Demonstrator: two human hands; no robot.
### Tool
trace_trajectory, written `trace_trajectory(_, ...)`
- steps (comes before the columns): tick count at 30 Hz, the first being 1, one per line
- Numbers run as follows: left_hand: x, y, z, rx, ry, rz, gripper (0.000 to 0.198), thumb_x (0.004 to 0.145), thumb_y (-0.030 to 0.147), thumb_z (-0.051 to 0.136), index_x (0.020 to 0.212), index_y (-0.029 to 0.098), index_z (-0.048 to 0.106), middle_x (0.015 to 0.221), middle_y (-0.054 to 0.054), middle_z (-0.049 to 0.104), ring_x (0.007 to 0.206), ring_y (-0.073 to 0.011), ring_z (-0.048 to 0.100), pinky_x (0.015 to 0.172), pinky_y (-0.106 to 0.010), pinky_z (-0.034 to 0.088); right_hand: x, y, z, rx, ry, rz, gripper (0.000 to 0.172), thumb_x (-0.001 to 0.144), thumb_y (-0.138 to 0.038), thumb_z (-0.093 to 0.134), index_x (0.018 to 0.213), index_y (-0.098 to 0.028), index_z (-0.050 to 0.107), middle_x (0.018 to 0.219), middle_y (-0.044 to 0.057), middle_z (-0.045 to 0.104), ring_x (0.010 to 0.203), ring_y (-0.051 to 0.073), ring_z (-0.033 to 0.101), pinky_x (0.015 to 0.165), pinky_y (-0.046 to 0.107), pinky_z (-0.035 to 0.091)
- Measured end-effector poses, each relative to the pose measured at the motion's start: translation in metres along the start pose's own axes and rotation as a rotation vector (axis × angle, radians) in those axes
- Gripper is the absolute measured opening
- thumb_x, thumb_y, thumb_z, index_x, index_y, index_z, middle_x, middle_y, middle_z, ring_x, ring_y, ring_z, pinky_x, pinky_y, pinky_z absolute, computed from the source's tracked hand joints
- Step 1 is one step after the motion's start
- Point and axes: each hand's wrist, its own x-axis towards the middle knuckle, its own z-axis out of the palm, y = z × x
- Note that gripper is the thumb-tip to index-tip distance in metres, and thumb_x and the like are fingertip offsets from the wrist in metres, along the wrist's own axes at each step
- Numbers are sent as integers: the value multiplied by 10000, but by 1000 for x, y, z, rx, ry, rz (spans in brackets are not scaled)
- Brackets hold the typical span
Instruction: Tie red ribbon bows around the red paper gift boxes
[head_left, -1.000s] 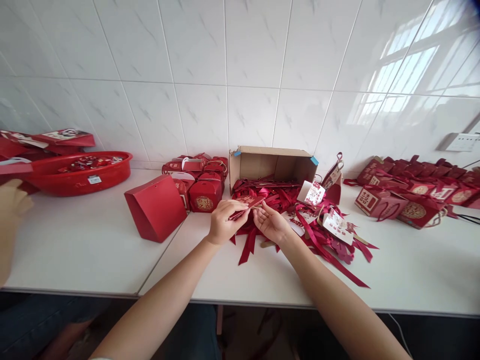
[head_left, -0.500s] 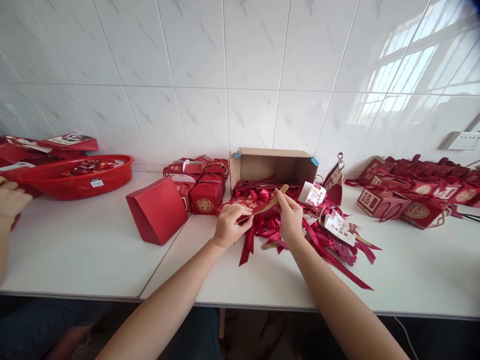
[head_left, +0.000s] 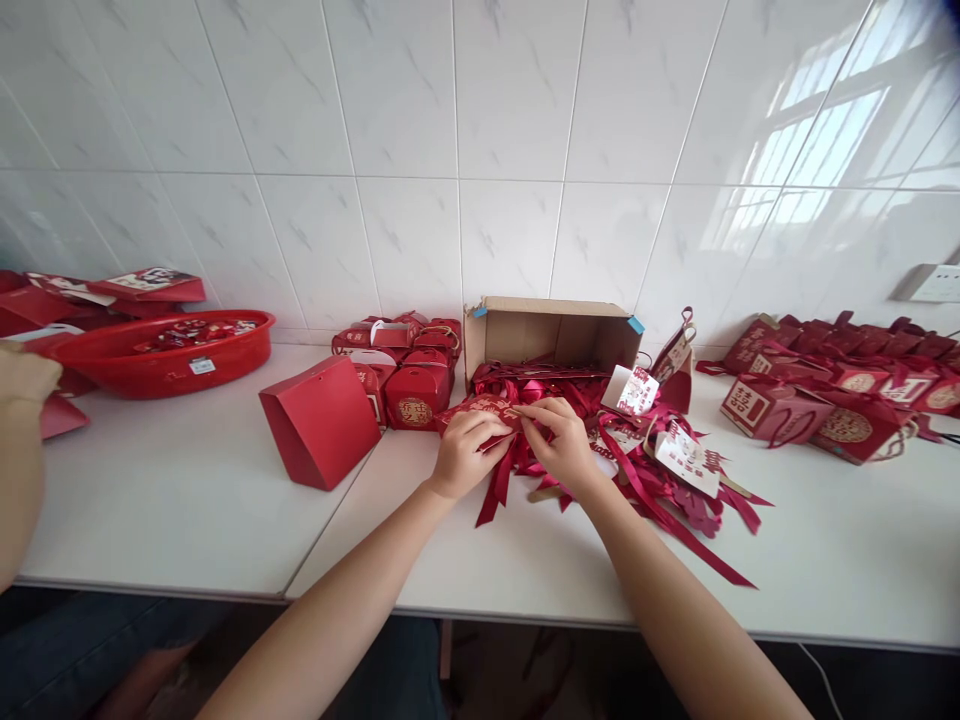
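Note:
My left hand (head_left: 469, 452) is closed around the near left side of a red printed gift box (head_left: 484, 404) with pale lettering, partly hidden by my fingers. My right hand (head_left: 559, 440) pinches the box's right end, where a small bit of a tan strip shows between the fingertips. Beneath and beside both hands spreads a heap of dark red ribbons (head_left: 637, 480) mixed with white printed tags (head_left: 686, 457). An open cardboard box (head_left: 555, 335) lies just behind, with more ribbons spilling from its front.
Left of my hands stand a plain red box (head_left: 321, 425) and a cluster of small red boxes (head_left: 415, 395). A red basin (head_left: 165, 370) holds wrapped sweets; another person's hand (head_left: 26, 380) is beside it. Finished-looking red boxes (head_left: 772, 408) line the right side against the tiled wall.
My right hand has moved left and down towards my left hand, bringing the tan strip against the red box. The other person's arm has shifted slightly at the left edge.

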Motion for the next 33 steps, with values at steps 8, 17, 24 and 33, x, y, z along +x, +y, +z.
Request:
trace_trajectory(8, 0, 1, 0, -9, -4, -5, 25, 827, 191, 663, 817, 213, 668, 817, -30, 715, 778, -173, 670, 738, -319, 511, -1, -1, -1, -35, -16, -41, 224, 827, -156, 519, 898, -247, 711, 871, 45, 664, 864, 216, 570, 824, 394, 460)
trace_trajectory(17, -1, 1, -1, -16, -20, -33, 34, 842, 199, 639, 821, 214, 661, 826, -35, 714, 792, -182, 674, 752, -333, 514, -2, -2, -2, 6, 1, -40, 231, 800, -140, 501, 869, -231, 702, 873, 56, 643, 875, 214, 571, 820, 385, 478)
trace_trajectory(24, 0, 1, -1, -21, -22, -31, 23, 832, 195, 650, 815, 209, 658, 813, -39, 714, 784, -186, 675, 744, -334, 516, -1, -2, -2, -28, -15, -70, 233, 797, -130, 492, 867, -231, 690, 861, 51, 637, 870, 213, 562, 817, 381, 476)
trace_trajectory(33, 0, 2, -1, -20, -36, -47, 38, 843, 215, 635, 815, 216, 661, 821, -38, 715, 790, -185, 677, 753, -335, 521, -2, -1, -3, -43, -43, -85, 259, 804, -114, 493, 904, -240, 695, 882, 50, 635, 891, 220, 545, 833, 396, 472)
